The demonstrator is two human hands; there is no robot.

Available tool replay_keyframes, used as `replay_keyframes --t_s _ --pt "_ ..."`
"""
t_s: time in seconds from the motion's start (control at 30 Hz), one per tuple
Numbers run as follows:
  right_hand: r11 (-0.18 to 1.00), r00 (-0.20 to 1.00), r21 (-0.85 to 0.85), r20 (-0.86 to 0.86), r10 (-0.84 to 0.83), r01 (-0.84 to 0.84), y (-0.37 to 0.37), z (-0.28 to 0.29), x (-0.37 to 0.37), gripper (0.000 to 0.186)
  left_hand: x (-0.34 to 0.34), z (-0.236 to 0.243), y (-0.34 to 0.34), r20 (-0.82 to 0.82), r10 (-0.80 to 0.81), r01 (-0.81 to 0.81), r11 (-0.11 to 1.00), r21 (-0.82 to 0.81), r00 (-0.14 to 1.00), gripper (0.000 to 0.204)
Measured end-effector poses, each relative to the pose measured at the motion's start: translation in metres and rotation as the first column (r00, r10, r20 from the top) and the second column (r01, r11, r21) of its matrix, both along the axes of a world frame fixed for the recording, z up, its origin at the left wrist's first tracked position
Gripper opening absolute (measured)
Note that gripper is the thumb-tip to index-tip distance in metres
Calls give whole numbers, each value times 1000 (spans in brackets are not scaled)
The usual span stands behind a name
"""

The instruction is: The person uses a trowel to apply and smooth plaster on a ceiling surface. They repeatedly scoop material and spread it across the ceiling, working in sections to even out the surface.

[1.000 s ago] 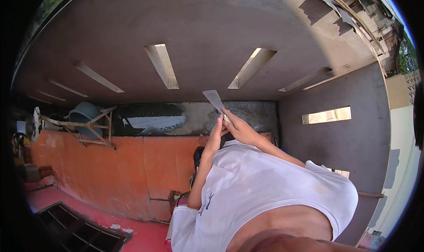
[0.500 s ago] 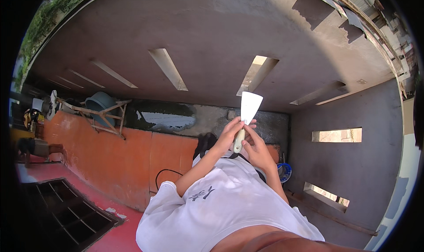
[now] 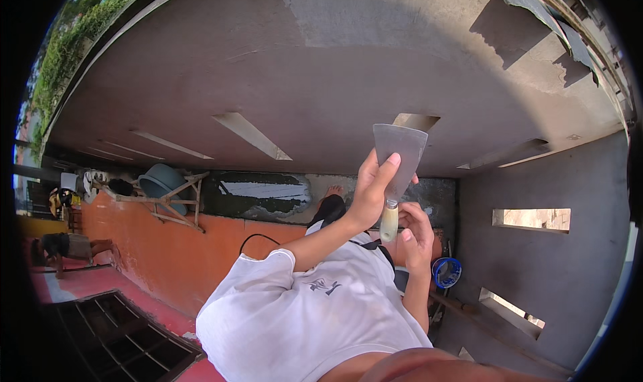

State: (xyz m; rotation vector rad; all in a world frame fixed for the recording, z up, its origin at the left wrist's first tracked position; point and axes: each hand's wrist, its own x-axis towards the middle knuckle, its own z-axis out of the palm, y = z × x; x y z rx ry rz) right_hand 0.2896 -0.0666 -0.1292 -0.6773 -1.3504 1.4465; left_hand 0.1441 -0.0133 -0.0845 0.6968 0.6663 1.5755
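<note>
A putty knife with a wide grey metal blade (image 3: 400,151) and a pale cream handle (image 3: 388,222) is held up in front of me against the grey plastered surface (image 3: 321,67). My left hand (image 3: 370,196) grips it at the neck, with the thumb pressed on the blade's face. My right hand (image 3: 418,238) curls around the lower end of the handle. Both forearms rise from my white shirt (image 3: 315,315) at the bottom of the view.
Long rectangular slots (image 3: 251,134) cut the grey surface. An orange wall (image 3: 167,248) carries a wooden trestle (image 3: 171,201) with a teal basin (image 3: 161,179). A blue bucket (image 3: 445,272) sits right of my hands. A dark grate (image 3: 107,342) is lower left; another person (image 3: 63,246) is far left.
The view has swung, so the orange wall and the trestle sit differently. The putty knife has shifted right in the picture. My left thumb now lies on the blade.
</note>
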Motion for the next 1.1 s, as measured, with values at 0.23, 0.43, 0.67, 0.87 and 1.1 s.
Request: replay_keyframes --t_s 0.23,0.43,0.67,0.87,1.1 --pt "982 978 80 -134 -158 169 87 42 -103 57 -71 50 84 -240 -76 124 973 193 968 37" --pt "968 943 -15 -223 -247 250 108 54 -136 68 -86 73 128 -114 -450 463 873 152 886 62" --pt "913 903 15 -153 -401 408 109 30 -144 81 -97 82 136 -138 -569 585 797 150 811 69" --pt "943 908 -81 -255 -334 324 104 84 -158 82 -105 103 125 -46 -663 665 746 35 747 74" --pt "964 933 -108 -245 -262 242 91 80 -153 67 -104 126 124 -23 -678 678 734 43 735 77"
